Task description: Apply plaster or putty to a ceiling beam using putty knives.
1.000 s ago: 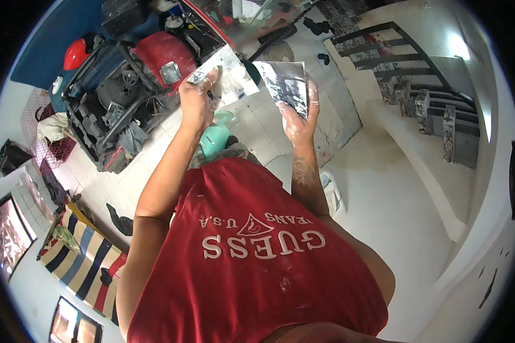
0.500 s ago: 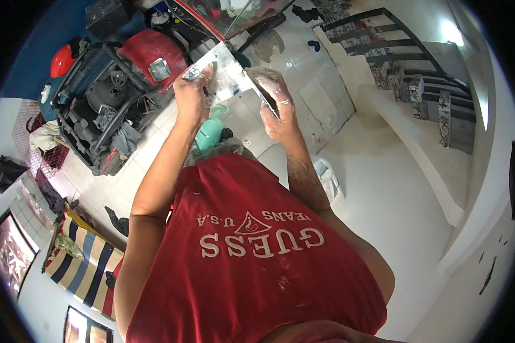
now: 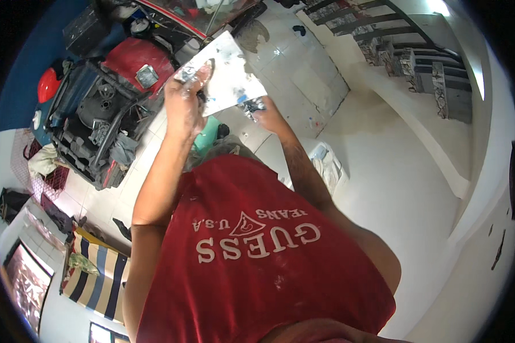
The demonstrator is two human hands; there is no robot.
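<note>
My left hand (image 3: 184,106) grips the left edge of a white rectangular board (image 3: 232,74). The board is smeared with grey and bluish marks, and whitish paste coats the thumb and fingers. At its lower right corner is my right hand (image 3: 270,116), closed on a dark, paste-smeared flat scraper (image 3: 253,107). Most of the scraper and the right fingertips are hidden behind the board. Whether the scraper touches the board's underside, I cannot tell.
To the left stands a dark metal frame with machine parts (image 3: 106,106), beside a red panel (image 3: 137,63). A glass-sided case (image 3: 212,14) is ahead. Stairs (image 3: 412,68) rise far right. A white container (image 3: 329,168) sits beyond my right forearm; a green plastic item (image 3: 207,137) lies below the board.
The scraper and my right hand have gone from beside the board to partly behind its lower right corner. The board is turned and shows more of its white face.
</note>
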